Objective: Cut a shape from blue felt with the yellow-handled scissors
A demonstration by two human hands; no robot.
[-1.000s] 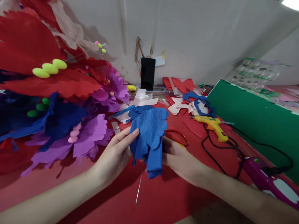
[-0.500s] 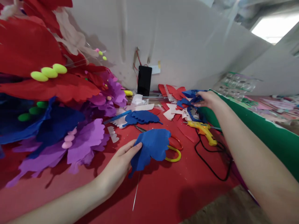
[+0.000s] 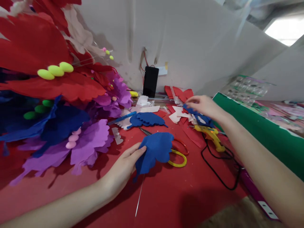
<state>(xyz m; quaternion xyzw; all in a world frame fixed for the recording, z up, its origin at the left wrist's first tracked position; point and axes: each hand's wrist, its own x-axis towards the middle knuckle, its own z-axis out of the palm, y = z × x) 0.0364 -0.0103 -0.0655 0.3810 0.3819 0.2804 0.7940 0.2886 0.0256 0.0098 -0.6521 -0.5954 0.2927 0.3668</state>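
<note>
My left hand (image 3: 127,166) is closed on a blue scallop-edged butterfly cutout (image 3: 158,147), pinching its left side between thumb and fingers. A thin wire (image 3: 139,198) runs down from beneath the cutout. Scissors (image 3: 178,160) with a yellow and a red handle loop lie partly under it. At the back right, my right hand (image 3: 204,106) hovers over blue scraps (image 3: 204,121), its fingers slightly apart with nothing visible held. Just below that hand lies a yellow glue gun (image 3: 211,136) with a black cord. More blue cutouts (image 3: 149,119) are stacked beyond the scissors.
Large red, blue and purple butterflies (image 3: 90,136) crowd the left side. A dark phone (image 3: 150,81) leans against the back wall. Red cutouts (image 3: 182,93) and white scraps (image 3: 175,114) lie near it. A green panel (image 3: 256,133) borders the right side of the red table (image 3: 171,196).
My right hand has shifted left over the blue scraps, and those scraps are moved and bunched closer together. My left hand keeps the blue cutout in nearly the same place. The view has turned slightly left.
</note>
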